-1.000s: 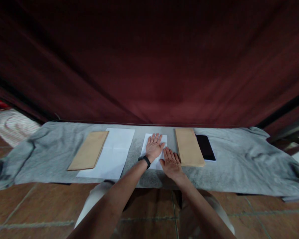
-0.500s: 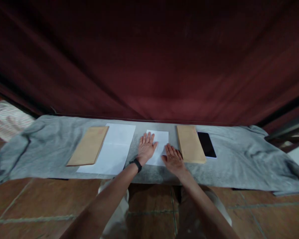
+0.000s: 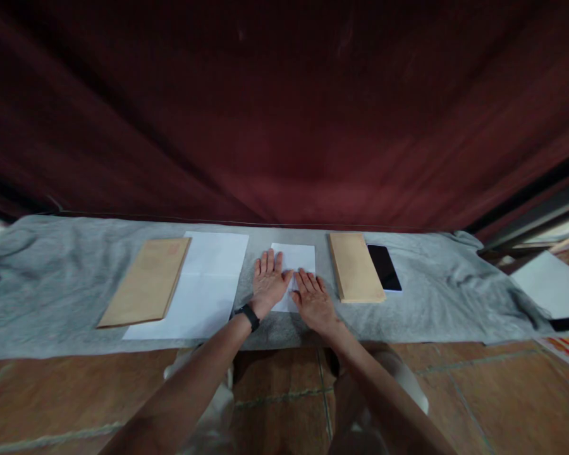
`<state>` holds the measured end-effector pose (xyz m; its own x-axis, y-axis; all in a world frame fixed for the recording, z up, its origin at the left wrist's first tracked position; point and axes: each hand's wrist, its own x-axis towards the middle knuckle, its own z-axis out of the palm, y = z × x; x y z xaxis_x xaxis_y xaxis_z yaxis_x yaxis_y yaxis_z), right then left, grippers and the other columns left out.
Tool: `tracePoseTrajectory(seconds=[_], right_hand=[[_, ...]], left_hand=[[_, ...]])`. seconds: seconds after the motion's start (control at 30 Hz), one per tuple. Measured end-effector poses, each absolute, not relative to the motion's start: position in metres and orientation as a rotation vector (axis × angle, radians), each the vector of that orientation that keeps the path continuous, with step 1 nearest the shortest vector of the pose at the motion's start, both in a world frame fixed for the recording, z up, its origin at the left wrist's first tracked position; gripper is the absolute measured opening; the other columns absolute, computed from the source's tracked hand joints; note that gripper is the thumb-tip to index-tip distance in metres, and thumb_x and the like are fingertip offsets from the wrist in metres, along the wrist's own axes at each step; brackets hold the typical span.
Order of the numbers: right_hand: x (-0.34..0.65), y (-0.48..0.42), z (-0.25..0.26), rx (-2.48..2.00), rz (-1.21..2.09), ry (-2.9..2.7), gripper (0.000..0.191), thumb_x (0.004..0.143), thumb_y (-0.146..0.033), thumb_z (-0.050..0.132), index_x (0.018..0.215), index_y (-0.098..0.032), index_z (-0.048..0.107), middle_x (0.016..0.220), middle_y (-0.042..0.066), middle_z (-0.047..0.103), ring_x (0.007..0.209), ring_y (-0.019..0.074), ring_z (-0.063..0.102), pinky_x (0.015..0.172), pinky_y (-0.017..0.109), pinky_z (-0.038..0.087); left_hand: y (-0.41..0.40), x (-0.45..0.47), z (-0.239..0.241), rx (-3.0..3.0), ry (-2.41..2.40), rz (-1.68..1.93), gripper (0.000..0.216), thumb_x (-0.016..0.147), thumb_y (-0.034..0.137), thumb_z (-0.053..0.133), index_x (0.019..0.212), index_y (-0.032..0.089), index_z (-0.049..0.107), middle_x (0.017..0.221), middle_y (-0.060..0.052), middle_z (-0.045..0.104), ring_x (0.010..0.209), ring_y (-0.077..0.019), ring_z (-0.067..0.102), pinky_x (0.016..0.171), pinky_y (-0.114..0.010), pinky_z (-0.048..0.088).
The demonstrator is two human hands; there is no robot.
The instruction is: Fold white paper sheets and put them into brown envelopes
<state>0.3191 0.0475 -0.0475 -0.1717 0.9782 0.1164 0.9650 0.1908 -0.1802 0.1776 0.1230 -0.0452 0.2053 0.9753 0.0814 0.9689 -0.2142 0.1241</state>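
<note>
A small white sheet of paper point(image 3: 298, 255), possibly folded, lies on the grey cloth in front of me. My left hand point(image 3: 269, 278) rests flat on its left side, fingers spread and pointing away from me. Across the lower right of the paper lies my right hand point(image 3: 313, 298), fingers stretched out and its thumb side near my left thumb. Both palms hide part of the paper. To the left is a larger white sheet point(image 3: 213, 278) with a crease across it, partly under a brown envelope point(image 3: 146, 281). A stack of brown envelopes point(image 3: 356, 266) is right of my right hand.
A dark-screened phone point(image 3: 385, 268) lies beside the envelope stack, on the grey cloth point(image 3: 446, 291). Behind the cloth-covered surface hangs a dark red curtain point(image 3: 284, 158). Brown floor tiles point(image 3: 279, 417) and my legs show below. A white panel point(image 3: 552, 284) stands at the far right.
My right hand has slid leftward onto the small paper, closer to my left hand. The whole view has shifted slightly, so the items appear a little further left.
</note>
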Motion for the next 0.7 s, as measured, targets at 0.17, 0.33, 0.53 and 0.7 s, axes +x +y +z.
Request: tracePoseTrajectory(seconds=[0.17, 0.33, 0.53, 0.7], right_hand=[[0.324, 0.042, -0.056, -1.893, -0.030, -2.187, 0.054, 0.106, -0.036, 0.039, 0.153, -0.010, 0.044, 0.159, 0.015, 0.042, 0.147, 0.0282, 0.042, 0.120, 0.046, 0.032], [0.334, 0.037, -0.059, -1.953, -0.108, -2.120, 0.055, 0.106, -0.038, 0.039, 0.151, -0.005, 0.046, 0.158, 0.018, 0.043, 0.144, 0.0304, 0.044, 0.120, 0.045, 0.032], [0.340, 0.034, -0.057, -2.011, -0.080, -2.108, 0.057, 0.104, -0.038, 0.045, 0.150, -0.005, 0.047, 0.158, 0.017, 0.044, 0.144, 0.0308, 0.043, 0.119, 0.044, 0.033], [0.342, 0.035, -0.055, -1.991, -0.035, -2.108, 0.057, 0.103, -0.035, 0.047, 0.151, -0.005, 0.046, 0.159, 0.018, 0.042, 0.144, 0.0313, 0.044, 0.119, 0.046, 0.034]], left_hand=[[0.124, 0.171, -0.044, 2.381, 1.938, 0.239, 0.063, 0.102, 0.045, 0.038, 0.157, 0.014, 0.037, 0.167, -0.018, 0.025, 0.155, -0.0314, 0.022, 0.125, -0.047, 0.020], [0.122, 0.162, -0.037, 2.360, 1.966, 0.167, 0.060, 0.103, 0.036, 0.037, 0.157, 0.011, 0.038, 0.166, -0.021, 0.026, 0.154, -0.0331, 0.025, 0.124, -0.048, 0.025], [0.121, 0.156, -0.033, 2.344, 1.997, 0.153, 0.057, 0.101, 0.026, 0.036, 0.155, 0.008, 0.040, 0.164, -0.020, 0.032, 0.153, -0.0316, 0.030, 0.123, -0.046, 0.029], [0.124, 0.154, -0.030, 2.360, 1.992, 0.194, 0.059, 0.097, 0.019, 0.038, 0.154, 0.005, 0.040, 0.164, -0.020, 0.032, 0.152, -0.0314, 0.032, 0.123, -0.045, 0.030]])
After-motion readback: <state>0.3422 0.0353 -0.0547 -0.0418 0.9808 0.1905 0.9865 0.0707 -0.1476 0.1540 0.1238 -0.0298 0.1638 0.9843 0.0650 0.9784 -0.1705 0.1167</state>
